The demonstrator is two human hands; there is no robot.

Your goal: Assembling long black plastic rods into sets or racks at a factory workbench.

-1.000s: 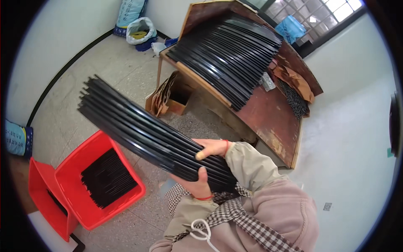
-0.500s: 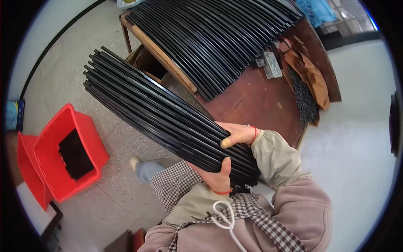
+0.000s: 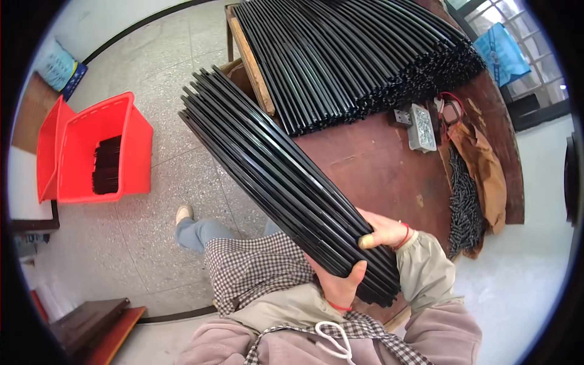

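Note:
A thick bundle of long black rods (image 3: 267,176) lies across both my hands, slanting from far left down to near right. My left hand (image 3: 336,281) is wrapped round its near part from the left and below, thumb on top. From the other side my right hand (image 3: 384,231) grips it, with yellowish tape or a cover on the thumb tip. Beyond the bundle, a broad pile of similar black rods (image 3: 347,55) covers the far part of a reddish-brown table (image 3: 371,164). The undersides of the held rods are hidden.
On the table's right are a clear box of small metal parts (image 3: 421,129), brown paper (image 3: 483,170) and a heap of small dark pieces (image 3: 465,207). A red bin (image 3: 137,146) holding black pieces stands on the floor at left. A blue bag (image 3: 502,55) hangs at far right.
My view has turned leftward, so table and red bin sit differently in the picture. Both hands still hold the bundle, which now appears farther right and more steeply slanted.

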